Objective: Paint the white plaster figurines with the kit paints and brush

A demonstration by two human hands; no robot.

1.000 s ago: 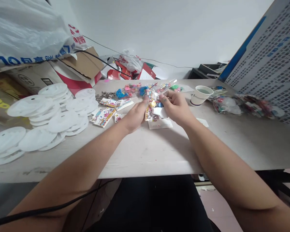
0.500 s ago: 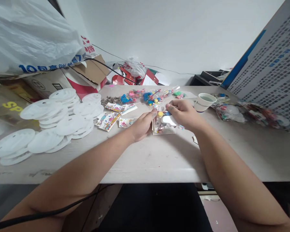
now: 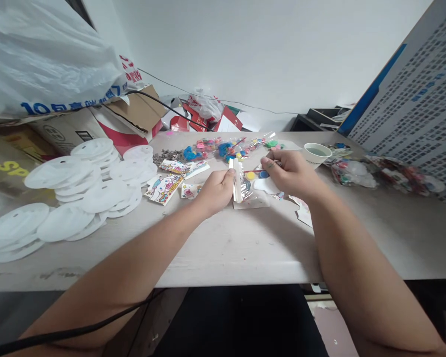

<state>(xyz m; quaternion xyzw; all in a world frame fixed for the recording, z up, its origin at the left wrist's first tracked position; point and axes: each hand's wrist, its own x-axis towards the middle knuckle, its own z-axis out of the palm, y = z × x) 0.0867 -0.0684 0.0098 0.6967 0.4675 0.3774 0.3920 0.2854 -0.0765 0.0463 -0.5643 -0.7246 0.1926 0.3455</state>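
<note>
Over the middle of the table, I hold a small clear plastic bag [image 3: 248, 194] between both hands. My left hand [image 3: 216, 191] is closed on the bag's left edge, thumb on top. At its right side my right hand [image 3: 292, 171] is closed in a pinch, with the fingertips partly hidden. Between the hands show a yellow paint pot [image 3: 250, 175], a blue paint pot [image 3: 263, 174] and a flat white piece [image 3: 266, 186]. Whether these lie wholly inside the bag I cannot tell. Printed cartoon cards [image 3: 165, 189] lie left of my left hand.
Several stacked white discs [image 3: 61, 171] cover the left side. Bags of coloured pieces [image 3: 228, 148] lie behind my hands, beside small metal parts [image 3: 168, 157]. A paper cup of liquid [image 3: 315, 153] stands behind my right hand. More filled bags [image 3: 353, 173] lie right; torn printed paper [image 3: 303, 212] lies near my right forearm.
My hands have moved slightly apart, and the bag's left edge now stands up as a pale strip by my left thumb. More torn paper shows beside my right forearm.
</note>
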